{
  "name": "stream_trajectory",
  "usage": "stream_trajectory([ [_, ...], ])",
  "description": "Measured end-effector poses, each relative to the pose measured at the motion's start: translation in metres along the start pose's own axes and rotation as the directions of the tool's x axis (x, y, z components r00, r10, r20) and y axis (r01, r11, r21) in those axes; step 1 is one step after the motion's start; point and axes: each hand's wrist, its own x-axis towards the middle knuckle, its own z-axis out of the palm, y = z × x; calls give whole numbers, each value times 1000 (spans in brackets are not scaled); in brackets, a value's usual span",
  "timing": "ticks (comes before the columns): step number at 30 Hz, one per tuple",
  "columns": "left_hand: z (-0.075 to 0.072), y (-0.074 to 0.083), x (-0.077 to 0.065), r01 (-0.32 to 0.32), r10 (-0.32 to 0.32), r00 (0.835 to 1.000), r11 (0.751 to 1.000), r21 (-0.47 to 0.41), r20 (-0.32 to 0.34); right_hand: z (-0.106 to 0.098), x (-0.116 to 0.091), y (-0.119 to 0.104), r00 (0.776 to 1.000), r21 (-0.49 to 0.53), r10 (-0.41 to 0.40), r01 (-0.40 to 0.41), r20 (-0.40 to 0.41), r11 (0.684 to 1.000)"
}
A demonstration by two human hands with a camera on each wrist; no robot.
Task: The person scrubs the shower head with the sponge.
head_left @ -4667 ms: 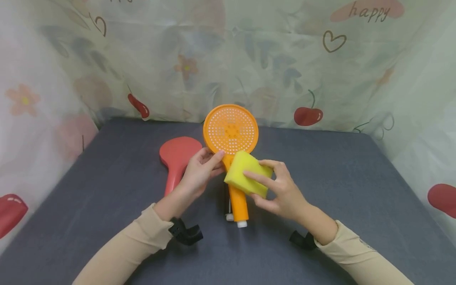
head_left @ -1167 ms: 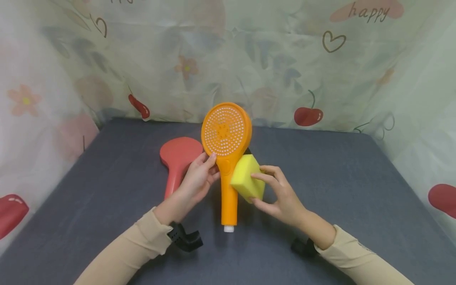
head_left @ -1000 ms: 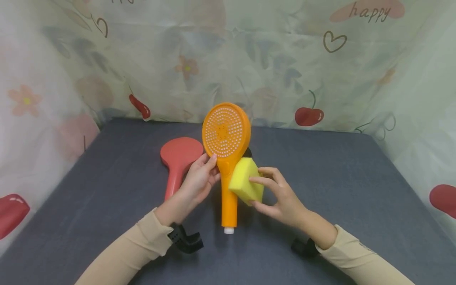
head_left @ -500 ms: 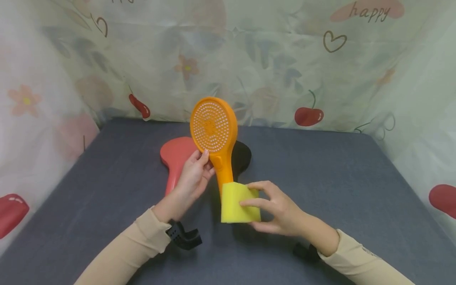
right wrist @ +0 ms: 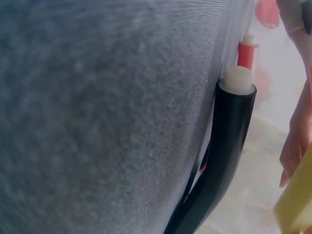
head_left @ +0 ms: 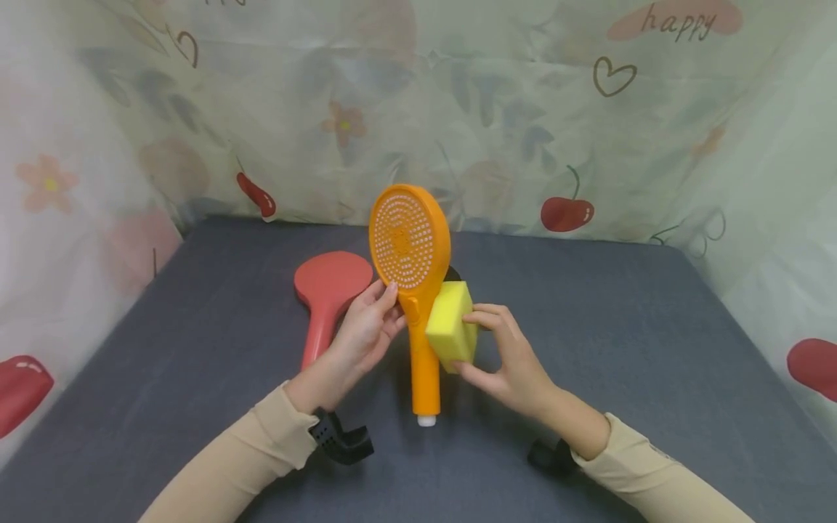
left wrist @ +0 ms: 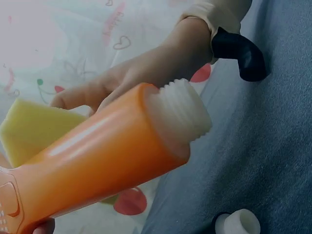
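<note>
An orange shower head (head_left: 426,370) is held up above the table, its white-dotted spray face turned toward the left. My left hand (head_left: 366,323) grips it at the neck, thumb in front, just below the round head. My right hand (head_left: 513,363) pinches a yellow sponge (head_left: 451,327) between thumb and fingers. The sponge lies against the right side of the orange handle. In the left wrist view the handle's white threaded end (left wrist: 183,109) points to the right, with the sponge (left wrist: 36,129) behind the handle.
A red shower head (head_left: 330,280) lies on the dark table (head_left: 621,327), left of the orange one. Behind the orange one lies a black shower head (head_left: 453,274), mostly hidden; its handle (right wrist: 226,131) shows in the right wrist view. Patterned curtains surround the table.
The sponge has gone down the handle and come back up along its right side. The orange shower head tipped left, then returned toward the middle, its face turned more leftward than at first.
</note>
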Motion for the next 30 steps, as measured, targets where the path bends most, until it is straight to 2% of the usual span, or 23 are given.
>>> stream_trajectory([
  [9,3,-2,0,13,-9,998,998,58,-65,2,-1,-1,1000,3,0,0,10,1000],
  [13,5,-1,-4,2,1,999,998,63,-53,2,-1,-1,1000,-9,-13,13,25,1000],
  [15,6,-1,-6,-15,15,1000,998,53,-7,2,0,-1,999,-13,-22,22,24,1000],
  [18,4,-2,-8,-50,47,994,998,36,100,2,0,-2,999,-19,-28,28,19,999],
  [21,0,-3,-10,-95,84,972,995,37,219,2,-1,-2,999,-21,-28,28,18,999],
  [24,-4,-4,-10,-130,107,946,990,57,305,1,-1,-3,1000,-16,-25,25,17,1000],
  [27,-5,-3,-10,-150,110,937,984,100,330,0,-1,-4,1000,-11,-24,25,14,1000],
  [30,-4,-3,-9,-158,102,943,975,159,315,0,0,-4,999,-5,-29,29,16,1000],
])
